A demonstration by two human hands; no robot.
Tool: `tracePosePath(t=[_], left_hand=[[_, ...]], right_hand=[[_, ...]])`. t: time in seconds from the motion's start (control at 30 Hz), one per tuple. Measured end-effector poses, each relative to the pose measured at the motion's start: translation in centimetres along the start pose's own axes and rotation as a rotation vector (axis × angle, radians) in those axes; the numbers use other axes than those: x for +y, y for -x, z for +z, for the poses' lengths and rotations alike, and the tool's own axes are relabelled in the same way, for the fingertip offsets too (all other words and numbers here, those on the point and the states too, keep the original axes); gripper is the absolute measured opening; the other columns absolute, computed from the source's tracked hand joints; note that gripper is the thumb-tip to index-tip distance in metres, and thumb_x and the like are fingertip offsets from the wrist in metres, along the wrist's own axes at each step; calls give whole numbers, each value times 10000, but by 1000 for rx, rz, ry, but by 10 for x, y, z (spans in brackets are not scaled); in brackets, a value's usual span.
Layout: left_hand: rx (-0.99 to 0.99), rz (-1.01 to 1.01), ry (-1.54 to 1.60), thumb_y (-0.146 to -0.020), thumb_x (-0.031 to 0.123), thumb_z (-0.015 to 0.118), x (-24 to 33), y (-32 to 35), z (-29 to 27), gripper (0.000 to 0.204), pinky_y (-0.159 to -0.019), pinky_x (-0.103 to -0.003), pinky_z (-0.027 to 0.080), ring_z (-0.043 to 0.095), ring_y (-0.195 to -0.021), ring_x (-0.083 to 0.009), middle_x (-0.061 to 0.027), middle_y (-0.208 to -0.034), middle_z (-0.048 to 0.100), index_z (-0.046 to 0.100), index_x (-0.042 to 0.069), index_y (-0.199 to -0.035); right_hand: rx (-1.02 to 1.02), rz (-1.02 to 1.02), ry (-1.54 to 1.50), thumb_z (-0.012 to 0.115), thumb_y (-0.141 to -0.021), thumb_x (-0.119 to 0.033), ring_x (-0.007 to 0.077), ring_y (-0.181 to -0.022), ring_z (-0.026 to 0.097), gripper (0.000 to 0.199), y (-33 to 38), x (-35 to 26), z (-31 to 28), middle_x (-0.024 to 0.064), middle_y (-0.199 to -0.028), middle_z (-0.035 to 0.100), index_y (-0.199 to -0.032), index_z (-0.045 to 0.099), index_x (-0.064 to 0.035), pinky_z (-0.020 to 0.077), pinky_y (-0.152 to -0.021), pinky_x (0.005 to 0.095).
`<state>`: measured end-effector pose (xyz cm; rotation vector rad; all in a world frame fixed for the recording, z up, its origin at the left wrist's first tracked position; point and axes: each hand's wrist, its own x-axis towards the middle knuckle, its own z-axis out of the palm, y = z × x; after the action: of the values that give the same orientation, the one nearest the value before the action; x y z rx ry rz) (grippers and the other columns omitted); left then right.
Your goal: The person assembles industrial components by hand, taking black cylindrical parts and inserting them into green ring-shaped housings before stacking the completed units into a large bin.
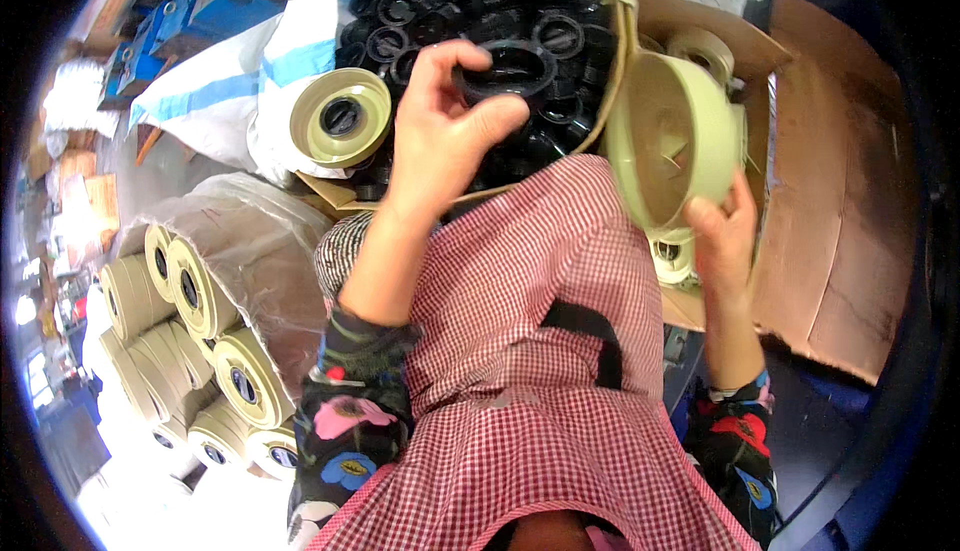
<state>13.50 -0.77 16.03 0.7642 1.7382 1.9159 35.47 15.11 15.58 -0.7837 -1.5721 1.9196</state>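
Over the checked apron (520, 351), left hand (445, 136) fingers pinch a black ring (505, 69); right hand (722, 236) grips a cream spool half (670, 141).

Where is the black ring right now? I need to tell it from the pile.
In the head view, upper centre: the black ring is pinched in the left hand, above the box of black rings, left of the cream shell.

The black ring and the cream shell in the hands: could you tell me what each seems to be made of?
Black ring in the left hand: probably moulded plastic or rubber, matt with a faint sheen. Cream shell in the right hand: likely moulded plastic, smooth, semi-gloss, with thin inner ribs.
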Motion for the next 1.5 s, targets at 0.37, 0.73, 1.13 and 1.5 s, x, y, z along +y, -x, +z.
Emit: tracePosePath(t=[0.37,0.73,1.13,1.5], left_hand=[[-388,208,-310,-631,55,724,33,108,18,204,-937,-382,407,500,-1154,-303,-219,-1294,455,574,20,-765],[-189,-153,105,-700,94,777,54,150,22,663,-908,-315,445,530,-1061,-167,-96,-1198,503,397,39,-1241],[-262,-585,473,-795,88,686,65,148,19,516,-853,-272,480,560,-998,-137,-65,-1128,558,454,25,-1252],[-327,-356,-41,-768,45,679,48,116,10,593,-980,-322,394,493,-1121,-198,-118,-1200,505,388,-4,-1282]], right_hand=[[-489,289,-684,781,-681,-203,215,-1179,458,820,80,-1,39,105,-1276,448,-1317,307,8,382,-993,364],[-655,-464,207,851,-548,-257,412,-1283,319,686,96,-26,39,289,-1383,289,-1091,507,-19,282,-1033,438],[-708,-676,404,849,-568,-214,387,-1205,419,790,93,-35,32,246,-1314,390,-1225,438,-62,418,-925,470],[-714,543,290,293,-961,-476,222,-588,636,563,65,-13,47,117,-863,642,-1155,484,17,501,-451,255]])
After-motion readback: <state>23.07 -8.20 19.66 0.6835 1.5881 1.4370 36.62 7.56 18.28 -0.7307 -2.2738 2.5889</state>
